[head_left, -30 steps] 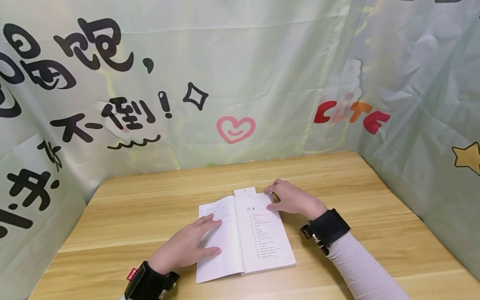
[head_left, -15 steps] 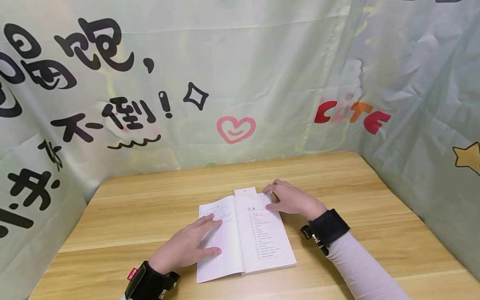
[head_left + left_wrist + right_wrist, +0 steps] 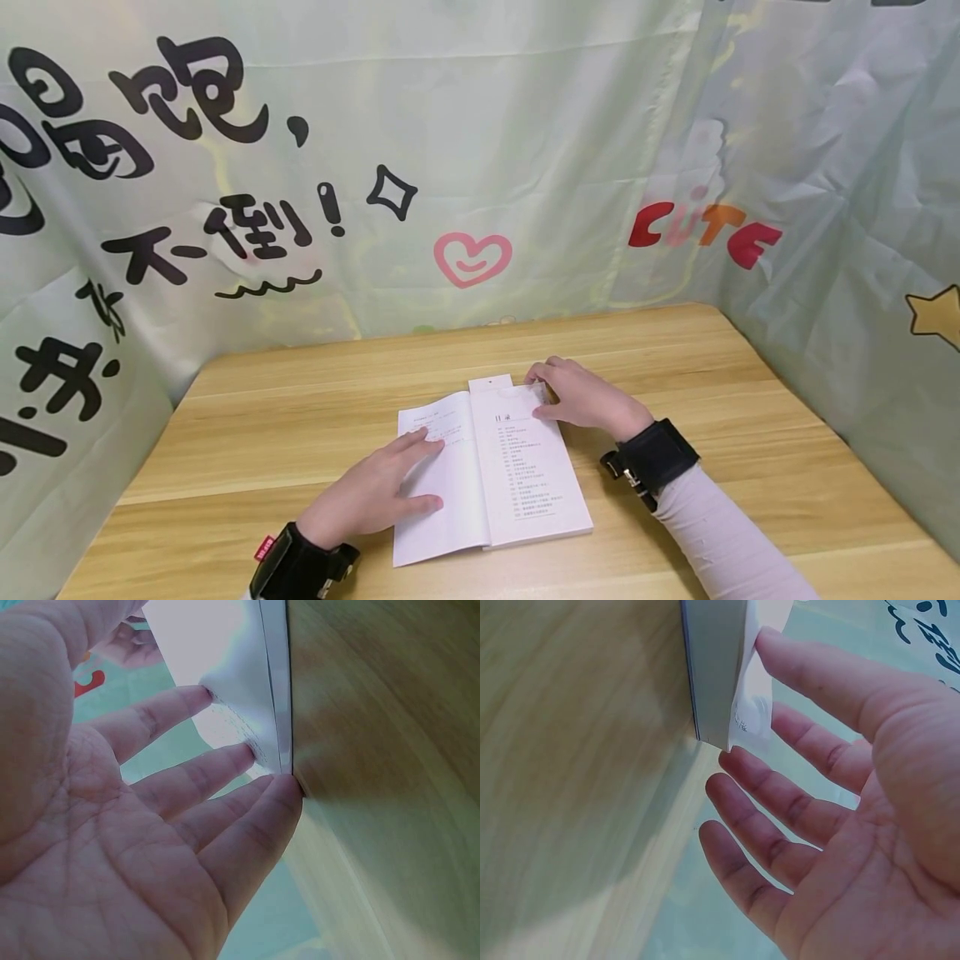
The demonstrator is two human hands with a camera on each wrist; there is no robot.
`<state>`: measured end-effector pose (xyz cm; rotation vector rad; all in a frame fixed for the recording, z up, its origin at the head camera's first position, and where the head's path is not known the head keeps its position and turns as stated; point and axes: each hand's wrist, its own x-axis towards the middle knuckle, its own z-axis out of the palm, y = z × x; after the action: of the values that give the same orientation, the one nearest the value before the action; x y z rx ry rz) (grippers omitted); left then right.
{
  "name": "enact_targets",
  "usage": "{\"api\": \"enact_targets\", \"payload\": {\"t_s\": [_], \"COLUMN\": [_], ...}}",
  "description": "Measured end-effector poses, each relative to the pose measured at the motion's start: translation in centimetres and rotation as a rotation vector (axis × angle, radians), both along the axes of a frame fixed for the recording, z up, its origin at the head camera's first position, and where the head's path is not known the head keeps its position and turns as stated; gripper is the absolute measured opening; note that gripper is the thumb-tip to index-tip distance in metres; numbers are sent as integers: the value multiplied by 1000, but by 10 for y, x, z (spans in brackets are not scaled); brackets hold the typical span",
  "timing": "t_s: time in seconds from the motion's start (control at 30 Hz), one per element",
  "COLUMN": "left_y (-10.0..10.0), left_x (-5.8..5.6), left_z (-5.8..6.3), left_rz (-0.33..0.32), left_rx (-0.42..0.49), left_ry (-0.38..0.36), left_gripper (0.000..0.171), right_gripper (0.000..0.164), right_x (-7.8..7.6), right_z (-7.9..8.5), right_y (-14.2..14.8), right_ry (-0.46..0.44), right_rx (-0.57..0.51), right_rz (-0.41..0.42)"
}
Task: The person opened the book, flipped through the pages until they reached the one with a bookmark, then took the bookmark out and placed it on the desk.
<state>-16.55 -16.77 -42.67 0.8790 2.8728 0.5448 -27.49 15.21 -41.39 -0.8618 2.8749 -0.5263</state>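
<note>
Beneath your right hand, the thin white paper leaf lifts slightly more at its far right corner than half a second ago; thumb and forefinger pinch it. Your left hand, fingers apart, rests on the open, white-paged rectangular book. It lies between the wood-grained table's side edges, spine lengthwise, text-top toward the far edge, leaning slightly left.

Right hand shifting fingers slightly at far right corner of book; top page lifting and curling at that corner.
</note>
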Motion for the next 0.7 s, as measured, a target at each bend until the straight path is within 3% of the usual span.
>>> {"api": "enact_targets", "payload": {"t_s": [0.27,0.47,0.7], "left_y": [0,0,0], "left_x": [0,0,0], "left_z": [-1,-2,-2], "left_rz": [9,5,1], "left_rx": [-5,-6,-5], "left_ry": [-13,-7,-5], "left_gripper": [69,69,69], "right_gripper": [38,22,33], "right_x": [-1,-1,-1], "right_z": [2,4,4], "right_y": [-1,1,3], "right_ry": [45,78,122], "right_rx": [18,52,77], "right_rz": [12,23,13]}}
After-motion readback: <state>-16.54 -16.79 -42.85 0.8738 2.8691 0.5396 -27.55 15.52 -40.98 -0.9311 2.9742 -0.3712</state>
